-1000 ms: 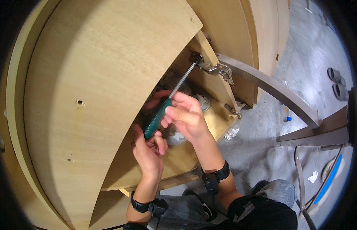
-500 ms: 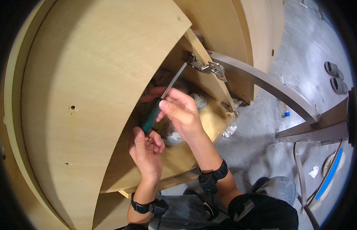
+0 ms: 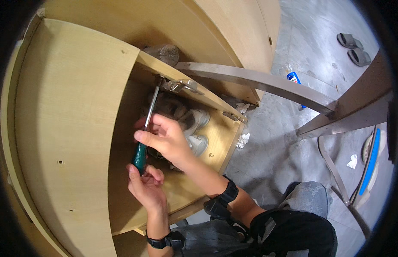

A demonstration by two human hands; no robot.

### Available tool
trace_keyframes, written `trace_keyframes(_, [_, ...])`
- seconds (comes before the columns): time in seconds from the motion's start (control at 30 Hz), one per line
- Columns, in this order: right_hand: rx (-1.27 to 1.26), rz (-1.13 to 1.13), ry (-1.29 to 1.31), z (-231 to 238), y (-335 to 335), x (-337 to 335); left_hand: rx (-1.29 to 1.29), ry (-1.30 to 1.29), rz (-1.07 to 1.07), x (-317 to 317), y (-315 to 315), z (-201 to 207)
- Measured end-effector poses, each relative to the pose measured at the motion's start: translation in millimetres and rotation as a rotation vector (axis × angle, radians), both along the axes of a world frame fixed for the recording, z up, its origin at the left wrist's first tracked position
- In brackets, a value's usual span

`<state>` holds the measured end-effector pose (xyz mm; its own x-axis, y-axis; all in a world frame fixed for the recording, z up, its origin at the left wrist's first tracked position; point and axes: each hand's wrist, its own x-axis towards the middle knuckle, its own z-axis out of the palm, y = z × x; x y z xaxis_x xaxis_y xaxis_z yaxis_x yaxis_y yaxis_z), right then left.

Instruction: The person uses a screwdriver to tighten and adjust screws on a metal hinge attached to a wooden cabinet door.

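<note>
A screwdriver (image 3: 139, 156) with a dark green handle and a steel shaft slants upward inside an open wooden cabinet. Its tip meets the inner end of a metal hinge (image 3: 180, 86) on the cabinet's side panel (image 3: 216, 103). The fingers of my left hand (image 3: 147, 188) are closed round the butt of the handle. Higher up, my right hand (image 3: 167, 139) pinches the screwdriver where shaft and handle join. A second hinge (image 3: 234, 117) sits lower on the same panel, near its front edge. The exact contact at the tip is too small to make out.
Shoes (image 3: 198, 143) stand on the cabinet floor behind my right hand. A curved metal bar (image 3: 259, 81) crosses close to the panel on the right. Crumpled paper (image 3: 242, 140), a blue-labelled bottle (image 3: 294, 78) and grey slippers (image 3: 354, 49) lie on the floor.
The view has shifted, showing more of the shoes inside. The screwdriver stands steeper, its tip still at the upper hinge. Both hands keep their hold on it.
</note>
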<state>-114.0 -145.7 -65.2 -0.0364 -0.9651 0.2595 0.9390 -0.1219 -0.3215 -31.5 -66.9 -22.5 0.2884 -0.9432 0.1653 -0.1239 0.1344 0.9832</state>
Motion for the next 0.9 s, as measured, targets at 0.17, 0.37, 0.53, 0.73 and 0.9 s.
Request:
trace_keyframes(0.17, [-0.174, 0.202, -0.075, -5, 3, -20, 0.109, 0.062, 0.052, -10, -2, 8])
trace_keyframes(0.37, [-0.036, 0.025, 0.125, -15, 4, -1, 0.0, 0.073, -0.003, -15, -8, 1])
trace_keyframes(0.53, [0.427, -0.42, -0.049, -60, 21, -10, -0.001, 0.087, -0.027, -12, -8, 5])
trace_keyframes(0.73, [0.256, -0.974, -0.241, -66, -10, -123, 0.012, 0.08, -0.041, -19, -7, 0])
trace_keyframes(0.9, [0.054, -0.929, -0.09, -73, -16, -131, 0.015, 0.087, 0.003, -16, -6, 0])
